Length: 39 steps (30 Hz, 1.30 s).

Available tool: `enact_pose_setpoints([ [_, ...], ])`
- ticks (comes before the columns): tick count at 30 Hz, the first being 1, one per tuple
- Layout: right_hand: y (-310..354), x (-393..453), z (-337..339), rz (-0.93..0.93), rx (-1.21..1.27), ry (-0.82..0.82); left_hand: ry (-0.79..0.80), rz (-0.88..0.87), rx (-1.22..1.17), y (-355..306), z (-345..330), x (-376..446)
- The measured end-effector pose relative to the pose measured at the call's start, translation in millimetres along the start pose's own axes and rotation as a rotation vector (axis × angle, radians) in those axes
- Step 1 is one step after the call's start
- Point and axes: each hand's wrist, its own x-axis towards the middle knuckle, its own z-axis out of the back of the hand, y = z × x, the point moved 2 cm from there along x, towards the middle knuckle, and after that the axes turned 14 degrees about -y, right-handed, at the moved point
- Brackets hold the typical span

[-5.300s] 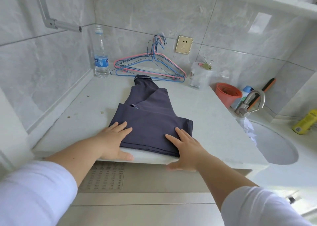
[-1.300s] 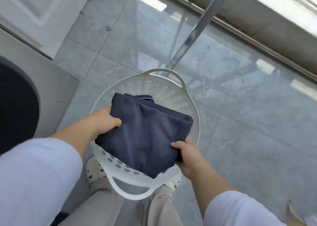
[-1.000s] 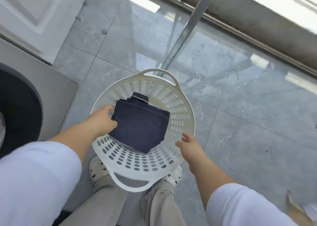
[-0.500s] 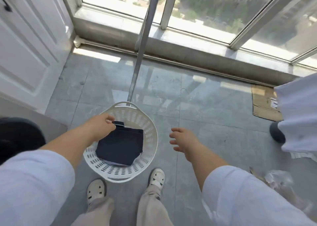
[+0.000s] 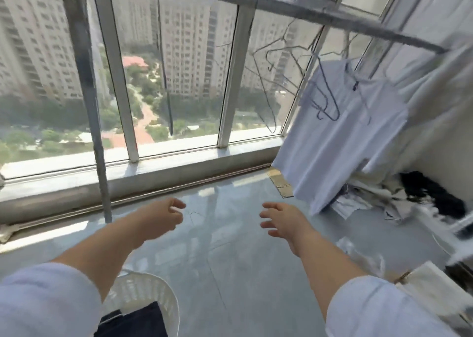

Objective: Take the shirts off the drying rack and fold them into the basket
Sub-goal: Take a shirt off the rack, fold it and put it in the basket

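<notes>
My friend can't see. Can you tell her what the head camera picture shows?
A person's two empty hands, left hand and right hand, reach out over a shiny tiled balcony floor toward a pale blue shirt hanging on the drying rack. By the left arm, a white laundry basket holds a folded navy shirt.

one white basket (image 5: pixel 153 293), one folded navy shirt (image 5: pixel 138 321), one hanging pale shirt (image 5: pixel 340 137)
</notes>
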Motion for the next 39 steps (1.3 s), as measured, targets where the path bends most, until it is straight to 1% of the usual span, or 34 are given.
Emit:
enact_pose_setpoints([
  [4,0,26,80,0.063,0.083,-0.074,0.064,-0.130,0.073,-90,-61,-2],
  [5,-4,38,112,0.084,0.100,-0.099,0.074,-0.169,0.080,-121,-87,0],
  [8,-6,67,183,0.131,0.099,-0.158,0.085,-0.271,0.033,-192,-141,1],
  [10,-3,89,231,0.177,0.133,-0.220,0.059,-0.348,-0.031,-242,-175,-1],
  [14,18,128,289,0.224,0.199,-0.326,-0.005,-0.507,-0.039,-317,-199,-20],
  [19,63,166,312,0.320,0.213,-0.344,-0.087,-0.625,-0.112,-386,-181,-14],
  [23,101,191,320,0.411,0.157,-0.382,-0.130,-0.702,-0.190,-423,-164,-4],
  [25,119,203,324,0.436,0.109,-0.385,-0.146,-0.741,-0.200,-440,-159,3],
  [28,143,222,333,0.502,-0.041,-0.416,-0.188,-0.798,-0.164,-461,-156,13],
  [32,170,271,346,0.555,-0.146,-0.458,-0.247,-0.793,-0.100,-483,-158,31],
  [36,198,340,365,0.585,-0.339,-0.480,-0.345,-0.757,-0.019,-503,-169,58],
  [38,212,381,376,0.583,-0.406,-0.459,-0.412,-0.700,-0.023,-514,-177,75],
  [39,217,393,379,0.576,-0.449,-0.443,-0.419,-0.683,-0.012,-517,-180,79],
])
